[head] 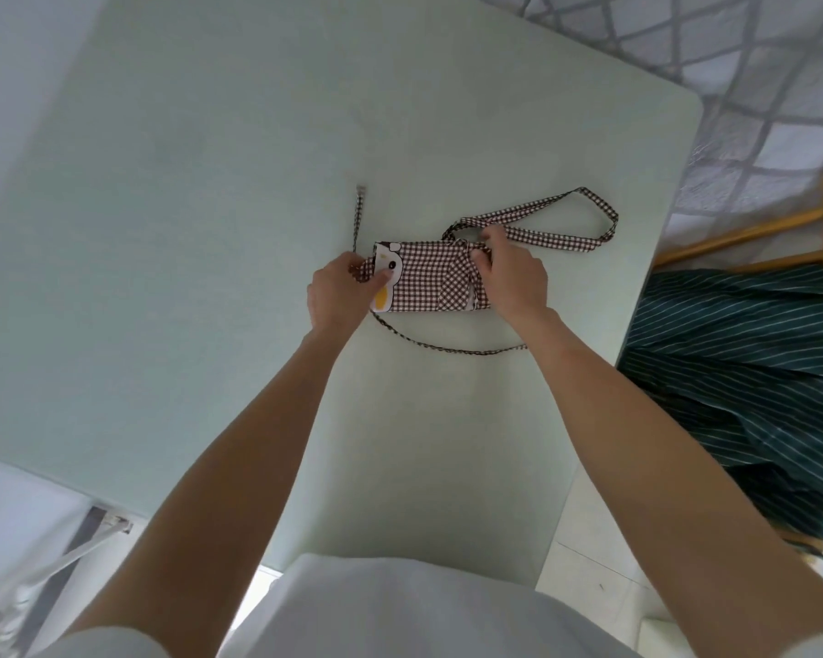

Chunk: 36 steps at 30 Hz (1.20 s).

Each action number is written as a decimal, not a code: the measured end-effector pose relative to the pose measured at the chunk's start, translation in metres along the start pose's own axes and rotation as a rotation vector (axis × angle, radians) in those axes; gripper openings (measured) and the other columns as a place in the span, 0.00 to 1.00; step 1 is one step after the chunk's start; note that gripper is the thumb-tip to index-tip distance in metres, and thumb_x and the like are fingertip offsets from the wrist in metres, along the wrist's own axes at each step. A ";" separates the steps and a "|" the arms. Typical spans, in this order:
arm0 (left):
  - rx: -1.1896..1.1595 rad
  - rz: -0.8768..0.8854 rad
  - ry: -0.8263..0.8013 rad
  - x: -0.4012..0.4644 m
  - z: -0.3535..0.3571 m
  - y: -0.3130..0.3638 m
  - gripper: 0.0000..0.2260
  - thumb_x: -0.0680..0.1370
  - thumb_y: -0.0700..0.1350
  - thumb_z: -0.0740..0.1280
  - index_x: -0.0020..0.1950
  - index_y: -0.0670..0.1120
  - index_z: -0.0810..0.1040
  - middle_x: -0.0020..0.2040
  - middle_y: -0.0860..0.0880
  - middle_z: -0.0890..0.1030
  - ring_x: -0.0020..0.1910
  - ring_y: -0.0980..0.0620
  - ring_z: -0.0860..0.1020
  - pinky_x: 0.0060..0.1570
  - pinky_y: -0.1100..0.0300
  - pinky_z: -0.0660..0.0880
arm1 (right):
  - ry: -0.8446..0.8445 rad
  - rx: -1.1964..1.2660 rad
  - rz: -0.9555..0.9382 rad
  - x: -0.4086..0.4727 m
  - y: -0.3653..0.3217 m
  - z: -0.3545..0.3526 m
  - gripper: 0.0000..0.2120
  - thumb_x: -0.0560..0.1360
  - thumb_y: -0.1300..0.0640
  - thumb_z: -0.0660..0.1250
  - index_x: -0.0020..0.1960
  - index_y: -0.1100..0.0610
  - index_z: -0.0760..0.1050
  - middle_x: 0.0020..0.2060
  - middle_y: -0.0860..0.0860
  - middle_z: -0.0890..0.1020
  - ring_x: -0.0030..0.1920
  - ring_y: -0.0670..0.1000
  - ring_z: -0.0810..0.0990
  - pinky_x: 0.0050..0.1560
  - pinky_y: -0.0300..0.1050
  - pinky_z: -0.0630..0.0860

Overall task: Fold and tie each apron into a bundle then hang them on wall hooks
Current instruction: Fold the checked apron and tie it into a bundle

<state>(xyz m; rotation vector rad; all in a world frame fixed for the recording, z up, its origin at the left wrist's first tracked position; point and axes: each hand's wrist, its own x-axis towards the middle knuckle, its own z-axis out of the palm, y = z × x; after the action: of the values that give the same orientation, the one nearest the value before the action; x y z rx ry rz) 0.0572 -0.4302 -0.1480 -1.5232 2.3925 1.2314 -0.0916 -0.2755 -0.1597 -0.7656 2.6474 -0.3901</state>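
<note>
Left hand (340,289) and right hand (511,277) pinching opposite ends of folded checked apron (428,282) between them on table (210,230).

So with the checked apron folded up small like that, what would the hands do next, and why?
Probably wrap a tie around the bundle. The checked apron lies folded on the table, the left hand holding one end and the right hand gripping the other, yet the thin tie and the neck loop lie loose, so nothing binds it.
</note>
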 end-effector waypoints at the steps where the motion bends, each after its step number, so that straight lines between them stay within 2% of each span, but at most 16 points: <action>1: -0.046 0.000 -0.025 0.001 -0.005 -0.003 0.12 0.72 0.52 0.71 0.50 0.46 0.79 0.42 0.52 0.79 0.41 0.52 0.77 0.43 0.58 0.73 | -0.017 -0.012 -0.028 0.000 0.001 0.000 0.13 0.81 0.51 0.55 0.61 0.56 0.68 0.43 0.55 0.80 0.44 0.57 0.78 0.39 0.45 0.67; 3: -0.257 -0.043 -0.111 0.005 -0.020 -0.013 0.09 0.72 0.46 0.72 0.50 0.46 0.79 0.40 0.50 0.80 0.37 0.54 0.79 0.43 0.57 0.77 | -0.040 -0.026 -0.055 -0.003 0.002 -0.002 0.11 0.81 0.52 0.56 0.60 0.56 0.69 0.43 0.55 0.80 0.43 0.57 0.78 0.38 0.45 0.67; 5: -0.438 -0.093 -0.266 0.007 -0.039 -0.022 0.09 0.73 0.41 0.72 0.52 0.46 0.79 0.38 0.48 0.78 0.31 0.58 0.77 0.40 0.61 0.78 | -0.047 -0.033 -0.040 -0.013 0.006 -0.003 0.11 0.81 0.53 0.56 0.59 0.58 0.70 0.44 0.56 0.80 0.44 0.58 0.78 0.38 0.44 0.65; 7: -0.324 -0.010 -0.357 0.010 -0.057 -0.032 0.11 0.73 0.40 0.72 0.54 0.48 0.78 0.36 0.49 0.77 0.31 0.58 0.76 0.40 0.61 0.76 | -0.034 -0.033 0.000 -0.027 0.011 -0.002 0.12 0.81 0.53 0.55 0.59 0.59 0.69 0.45 0.58 0.80 0.44 0.58 0.78 0.38 0.45 0.64; 9: -0.013 0.144 -0.296 0.012 -0.071 -0.041 0.10 0.73 0.43 0.72 0.52 0.52 0.78 0.39 0.51 0.80 0.35 0.54 0.76 0.43 0.61 0.73 | -0.012 -0.017 0.048 -0.043 0.017 0.001 0.12 0.81 0.53 0.55 0.58 0.60 0.69 0.46 0.58 0.81 0.44 0.58 0.78 0.37 0.45 0.64; 11: 0.314 0.327 -0.077 0.010 -0.080 -0.050 0.08 0.74 0.44 0.69 0.52 0.52 0.79 0.43 0.52 0.81 0.43 0.50 0.77 0.48 0.57 0.71 | 0.007 0.021 0.124 -0.060 0.022 0.004 0.13 0.81 0.52 0.56 0.58 0.60 0.69 0.46 0.58 0.81 0.44 0.58 0.79 0.37 0.45 0.66; 13: 0.489 0.487 0.125 0.006 -0.083 -0.054 0.11 0.73 0.43 0.69 0.55 0.50 0.79 0.52 0.48 0.81 0.54 0.44 0.75 0.56 0.51 0.67 | 0.008 0.084 0.243 -0.075 0.024 0.007 0.13 0.81 0.51 0.57 0.58 0.60 0.70 0.47 0.59 0.81 0.45 0.59 0.79 0.38 0.46 0.69; 16: 0.455 0.582 0.143 -0.007 -0.074 -0.053 0.18 0.72 0.41 0.69 0.61 0.48 0.77 0.60 0.46 0.76 0.61 0.41 0.70 0.60 0.46 0.67 | -0.018 0.131 0.359 -0.099 0.021 0.014 0.15 0.79 0.49 0.59 0.56 0.60 0.72 0.48 0.58 0.81 0.46 0.59 0.79 0.42 0.48 0.72; 19: 0.362 0.666 0.091 -0.030 -0.050 -0.044 0.18 0.72 0.40 0.68 0.61 0.46 0.75 0.60 0.46 0.76 0.60 0.42 0.72 0.58 0.48 0.70 | -0.065 0.199 0.410 -0.121 0.016 0.023 0.15 0.77 0.47 0.60 0.53 0.58 0.75 0.43 0.55 0.83 0.44 0.57 0.80 0.43 0.46 0.73; 22: 0.306 0.733 -0.013 -0.052 -0.022 -0.037 0.16 0.73 0.42 0.69 0.60 0.46 0.76 0.58 0.45 0.77 0.58 0.43 0.74 0.59 0.48 0.71 | -0.119 0.289 0.383 -0.140 0.009 0.031 0.14 0.76 0.46 0.62 0.50 0.56 0.78 0.40 0.53 0.83 0.42 0.55 0.81 0.44 0.46 0.76; 26: 0.348 0.724 -0.147 -0.073 0.006 -0.040 0.21 0.74 0.49 0.69 0.66 0.49 0.72 0.66 0.47 0.72 0.65 0.45 0.69 0.62 0.47 0.69 | -0.164 0.279 0.290 -0.161 0.001 0.030 0.15 0.76 0.44 0.63 0.51 0.55 0.78 0.42 0.50 0.82 0.41 0.52 0.81 0.44 0.46 0.76; 28: 0.388 0.681 -0.196 -0.078 0.015 -0.044 0.27 0.73 0.53 0.69 0.70 0.49 0.69 0.70 0.47 0.68 0.69 0.46 0.65 0.67 0.48 0.63 | -0.001 0.177 0.148 -0.166 0.000 0.024 0.13 0.76 0.47 0.65 0.52 0.56 0.75 0.44 0.50 0.79 0.42 0.51 0.77 0.42 0.47 0.74; 30: 0.409 0.662 -0.221 -0.081 0.020 -0.046 0.30 0.72 0.55 0.69 0.72 0.49 0.66 0.73 0.47 0.64 0.72 0.46 0.62 0.69 0.49 0.58 | 0.213 0.034 -0.139 -0.164 0.001 0.018 0.10 0.75 0.52 0.67 0.52 0.57 0.74 0.47 0.52 0.77 0.46 0.53 0.74 0.45 0.47 0.72; 31: 0.409 0.661 -0.223 -0.082 0.022 -0.047 0.31 0.72 0.55 0.69 0.72 0.49 0.65 0.74 0.48 0.63 0.72 0.46 0.61 0.70 0.49 0.57 | 0.251 -0.024 -0.291 -0.158 0.002 0.015 0.10 0.74 0.54 0.68 0.53 0.57 0.74 0.49 0.53 0.77 0.49 0.53 0.74 0.49 0.47 0.71; 34: 0.388 0.668 -0.210 -0.082 0.024 -0.049 0.30 0.72 0.55 0.69 0.72 0.48 0.66 0.74 0.47 0.63 0.72 0.46 0.61 0.70 0.49 0.56 | 0.110 -0.167 -0.638 -0.137 0.006 0.015 0.12 0.73 0.53 0.67 0.55 0.56 0.76 0.56 0.53 0.77 0.59 0.54 0.72 0.62 0.49 0.64; 36: 0.374 0.721 -0.173 -0.082 0.022 -0.051 0.27 0.73 0.54 0.69 0.69 0.47 0.69 0.71 0.46 0.67 0.71 0.46 0.64 0.69 0.47 0.60 | -0.004 -0.249 -0.714 -0.124 0.014 0.019 0.16 0.72 0.49 0.68 0.56 0.57 0.76 0.56 0.54 0.78 0.60 0.55 0.75 0.67 0.53 0.62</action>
<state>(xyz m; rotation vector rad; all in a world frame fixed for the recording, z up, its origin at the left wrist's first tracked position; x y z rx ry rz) 0.1313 -0.3654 -0.1580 -0.4350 2.9169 0.8399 0.0079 -0.1982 -0.1494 -1.7873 2.3592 -0.2260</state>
